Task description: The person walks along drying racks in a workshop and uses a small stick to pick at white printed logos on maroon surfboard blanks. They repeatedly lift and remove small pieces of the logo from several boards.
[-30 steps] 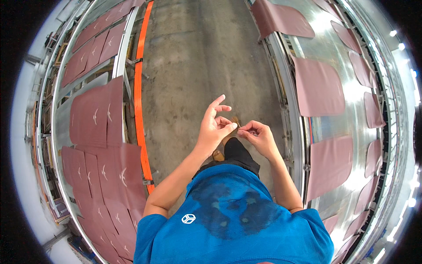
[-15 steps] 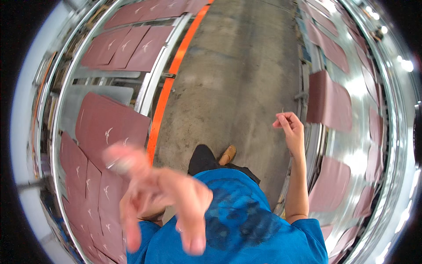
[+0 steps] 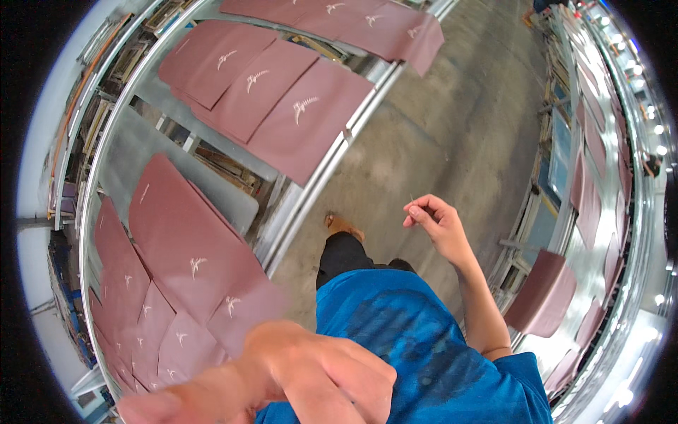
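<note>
A bare concrete floor (image 3: 452,120) runs between curved metal racks (image 3: 318,191) draped with maroon sheets (image 3: 304,120), while bright lamps (image 3: 657,131) glare along the right-hand racks (image 3: 600,212).

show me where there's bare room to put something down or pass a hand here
The grey concrete floor between the two racks is bare. On the left rack, a grey strip lies open between groups of maroon sheets. Lower left, the sheets overlap with no gap. The left hand blurs the foreground; the right hand pinches something thin.
</note>
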The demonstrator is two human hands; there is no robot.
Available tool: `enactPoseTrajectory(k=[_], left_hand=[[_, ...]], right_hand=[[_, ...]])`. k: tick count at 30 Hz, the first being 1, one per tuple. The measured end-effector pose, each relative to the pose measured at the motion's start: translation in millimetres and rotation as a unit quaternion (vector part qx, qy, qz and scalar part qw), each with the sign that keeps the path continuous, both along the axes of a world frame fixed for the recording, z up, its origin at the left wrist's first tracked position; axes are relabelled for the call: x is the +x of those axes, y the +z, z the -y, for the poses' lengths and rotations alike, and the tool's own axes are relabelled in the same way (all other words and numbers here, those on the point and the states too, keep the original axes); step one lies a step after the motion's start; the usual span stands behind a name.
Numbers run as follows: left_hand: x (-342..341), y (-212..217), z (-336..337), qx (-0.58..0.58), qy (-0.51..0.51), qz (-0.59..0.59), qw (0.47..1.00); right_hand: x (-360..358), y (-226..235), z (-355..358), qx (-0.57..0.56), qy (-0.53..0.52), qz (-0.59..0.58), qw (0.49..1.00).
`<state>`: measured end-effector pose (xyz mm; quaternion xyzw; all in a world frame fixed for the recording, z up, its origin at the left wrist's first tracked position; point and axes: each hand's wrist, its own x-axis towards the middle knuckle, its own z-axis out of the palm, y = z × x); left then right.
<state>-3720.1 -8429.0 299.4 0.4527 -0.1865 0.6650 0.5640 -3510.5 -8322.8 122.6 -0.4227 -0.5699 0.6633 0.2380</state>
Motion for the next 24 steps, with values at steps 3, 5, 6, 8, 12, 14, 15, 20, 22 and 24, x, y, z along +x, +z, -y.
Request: enactPoseTrajectory(k=[3, 5, 6, 8, 12, 14, 15, 20, 22, 24], left_hand=[[-29.4, -11.3, -58.2, -0.021, 0.003, 0.019, 1.0], [-51.9, -20.8, -91.0, -0.078, 0.027, 0.033, 0.996], [-51.1, -12.7, -112.0, -0.116, 0.029, 0.022, 0.993], [-70.6, -12.8, -138.7, -0.201, 0.058, 0.019, 0.978], [-104.5, -85.6, -192.7, -0.348, 0.168, -0.059, 0.92], [-108.0, -117.0, -214.1, -0.469, 0.228, -0.087, 0.849], [-108.4, -133.7, -221.3, -0.52, 0.251, -0.1, 0.811], [-107.3, -201.0, -291.9, -0.711, 0.276, -0.011, 0.647], [-106.2, -212.0, -328.0, -0.755, 0.255, 0.035, 0.603], [-107.4, -218.5, -356.5, -0.792, 0.23, 0.067, 0.561]], right_hand=[[-22.4, 1.2, -59.0, 0.006, 0.007, 0.02, 1.0], [-44.3, -1.0, -111.2, 0.027, 0.01, 0.033, 0.999], [-42.9, 1.9, -136.7, 0.03, 0.005, 0.018, 0.999], [-63.8, -7.3, -182.4, 0.03, 0.02, 0.006, 0.999], [-89.2, -52.8, -280.4, 0.114, 0.039, 0.099, 0.988], [-103.9, -74.7, -328.5, 0.094, 0.033, 0.121, 0.988], [-114.0, -90.5, -349.5, 0.081, 0.035, 0.126, 0.988], [-147.7, -168.0, -442.1, 0.307, 0.053, 0.179, 0.933], [-155.0, -185.3, -455.4, 0.335, 0.104, 0.221, 0.91], [-154.3, -187.5, -458.5, 0.347, 0.158, 0.254, 0.889]])
